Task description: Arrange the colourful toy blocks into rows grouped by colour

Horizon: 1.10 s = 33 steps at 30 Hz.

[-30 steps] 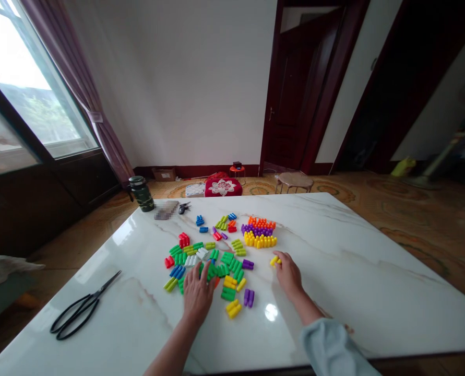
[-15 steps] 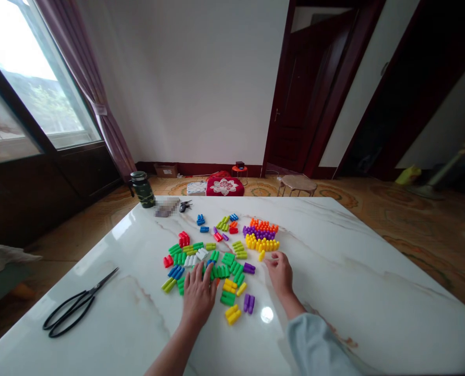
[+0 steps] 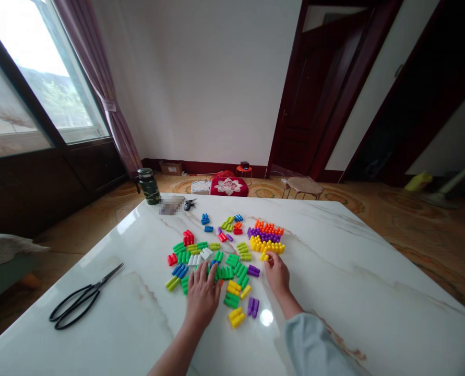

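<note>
My left hand [image 3: 204,295] lies with its fingers spread over green blocks [image 3: 225,272] and part of a blue one. My right hand [image 3: 277,274] pinches a small yellow peg-shaped block [image 3: 264,257] between thumb and fingers, just in front of the standing yellow row [image 3: 266,245]. Behind that row stand a purple row [image 3: 264,234] and an orange row [image 3: 269,227]. Loose yellow blocks [image 3: 236,317] and purple blocks [image 3: 253,307] lie between my hands. Around my left hand are white blocks [image 3: 195,260], red blocks [image 3: 188,237] and blue blocks [image 3: 180,270].
Black-handled scissors [image 3: 85,297] lie on the left of the white marble-patterned table [image 3: 138,334]. A green camouflage bottle [image 3: 149,186], a blurred-out item [image 3: 171,205] and small dark clippers [image 3: 190,204] are at the far left edge. A round stool [image 3: 303,186] stands beyond the table.
My right hand has moved slightly forward and left onto the small yellow block, and its fingers have closed around it. My left hand stays over the green blocks. The view has shifted a little.
</note>
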Each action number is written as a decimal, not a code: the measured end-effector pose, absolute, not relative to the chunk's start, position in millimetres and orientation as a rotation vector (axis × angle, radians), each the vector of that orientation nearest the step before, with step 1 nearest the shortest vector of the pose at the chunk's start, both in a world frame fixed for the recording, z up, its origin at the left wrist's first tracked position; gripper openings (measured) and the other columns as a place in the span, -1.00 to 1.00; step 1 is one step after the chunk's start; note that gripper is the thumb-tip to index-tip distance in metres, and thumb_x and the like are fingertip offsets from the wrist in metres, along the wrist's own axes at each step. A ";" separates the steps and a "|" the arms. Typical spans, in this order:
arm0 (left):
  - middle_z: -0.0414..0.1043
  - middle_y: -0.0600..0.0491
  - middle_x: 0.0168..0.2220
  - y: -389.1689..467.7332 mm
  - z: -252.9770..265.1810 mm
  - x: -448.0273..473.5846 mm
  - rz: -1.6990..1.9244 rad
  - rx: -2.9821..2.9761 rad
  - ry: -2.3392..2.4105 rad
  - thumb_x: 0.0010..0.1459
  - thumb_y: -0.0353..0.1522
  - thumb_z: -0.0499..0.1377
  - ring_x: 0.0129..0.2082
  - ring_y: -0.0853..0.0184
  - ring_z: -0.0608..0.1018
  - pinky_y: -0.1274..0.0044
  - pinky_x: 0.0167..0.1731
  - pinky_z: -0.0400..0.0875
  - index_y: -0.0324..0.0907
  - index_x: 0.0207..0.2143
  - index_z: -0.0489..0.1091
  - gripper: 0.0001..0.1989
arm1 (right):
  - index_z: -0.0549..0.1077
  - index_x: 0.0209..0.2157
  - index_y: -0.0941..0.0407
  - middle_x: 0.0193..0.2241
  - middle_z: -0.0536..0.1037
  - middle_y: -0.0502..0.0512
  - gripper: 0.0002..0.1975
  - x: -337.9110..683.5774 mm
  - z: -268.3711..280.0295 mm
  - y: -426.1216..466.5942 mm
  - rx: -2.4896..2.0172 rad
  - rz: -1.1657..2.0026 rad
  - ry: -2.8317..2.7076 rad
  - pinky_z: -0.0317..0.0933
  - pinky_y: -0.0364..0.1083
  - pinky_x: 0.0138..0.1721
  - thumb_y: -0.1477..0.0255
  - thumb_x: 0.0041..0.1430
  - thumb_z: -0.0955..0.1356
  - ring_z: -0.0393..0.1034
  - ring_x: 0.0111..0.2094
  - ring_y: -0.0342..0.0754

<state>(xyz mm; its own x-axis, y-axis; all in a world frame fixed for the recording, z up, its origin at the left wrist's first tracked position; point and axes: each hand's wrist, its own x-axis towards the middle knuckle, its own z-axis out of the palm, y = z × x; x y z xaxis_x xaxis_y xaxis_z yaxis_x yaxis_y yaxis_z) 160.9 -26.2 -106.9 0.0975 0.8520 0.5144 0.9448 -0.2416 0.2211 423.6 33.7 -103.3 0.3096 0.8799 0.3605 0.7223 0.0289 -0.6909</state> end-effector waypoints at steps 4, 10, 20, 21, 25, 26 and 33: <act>0.27 -0.14 0.24 -26.1 -106.3 161.3 -0.833 -2.197 -1.833 0.28 -0.26 0.04 0.25 0.06 0.28 0.16 0.18 0.15 -0.09 0.20 0.29 -0.55 | 0.46 -0.19 0.14 -0.25 0.58 0.20 -0.69 423.0 -101.6 36.6 -1.565 0.296 -1.410 0.33 0.00 -0.17 0.35 0.05 0.24 0.47 -0.28 0.03; 0.27 -0.13 0.24 -26.2 -107.7 161.2 -0.868 -2.201 -1.833 0.27 -0.26 0.05 0.26 0.06 0.27 0.17 0.19 0.13 -0.07 0.20 0.29 -0.55 | 0.47 -0.42 0.09 -0.41 0.52 0.12 -0.70 421.5 -94.3 23.5 -1.493 0.187 -1.464 0.31 -0.05 -0.24 0.21 0.20 0.24 0.38 -0.37 -0.03; 0.27 -0.14 0.24 -26.3 -105.9 161.5 -0.825 -2.201 -1.828 0.28 -0.25 0.04 0.25 0.06 0.28 0.17 0.18 0.14 -0.09 0.20 0.28 -0.55 | 0.57 -0.15 0.12 -0.15 0.59 0.20 -0.63 420.4 -102.1 30.0 -1.463 0.229 -1.687 0.29 0.05 0.05 0.33 0.26 0.18 0.44 -0.08 0.03; 0.27 -0.14 0.24 -26.5 -105.4 161.6 -0.824 -2.205 -1.831 0.28 -0.25 0.03 0.25 0.06 0.28 0.18 0.18 0.14 -0.09 0.20 0.28 -0.55 | 0.56 -0.12 0.12 -0.13 0.58 0.20 -0.63 422.6 -103.5 29.0 -1.475 0.215 -1.705 0.28 0.06 0.06 0.34 0.26 0.18 0.43 -0.06 0.04; 0.26 -0.14 0.24 -28.5 -100.9 162.2 -0.836 -2.211 -1.867 0.28 -0.25 0.03 0.25 0.06 0.27 0.18 0.18 0.13 -0.09 0.20 0.28 -0.55 | 0.53 -0.04 0.11 -0.04 0.55 0.21 -0.62 441.8 -105.7 12.2 -1.533 0.111 -1.888 0.27 0.07 0.09 0.42 0.21 0.20 0.39 0.01 0.06; 0.26 -0.14 0.24 -29.0 -99.4 162.4 -0.841 -2.213 -1.874 0.28 -0.25 0.03 0.25 0.06 0.28 0.18 0.18 0.13 -0.08 0.20 0.28 -0.55 | 0.52 -0.02 0.11 0.00 0.53 0.20 -0.62 448.2 -106.1 5.8 -1.554 0.077 -1.956 0.26 0.07 0.10 0.43 0.21 0.21 0.38 0.03 0.06; 0.29 -0.12 0.23 -29.2 -96.8 163.2 -0.867 -2.232 -1.897 0.28 -0.28 0.05 0.25 0.06 0.28 0.15 0.18 0.14 -0.08 0.18 0.30 -0.58 | 0.33 0.20 0.12 0.23 0.32 0.15 -0.52 469.7 -113.9 -22.1 -1.614 -0.189 -2.204 0.05 0.04 0.24 0.39 0.30 0.14 0.15 0.24 0.03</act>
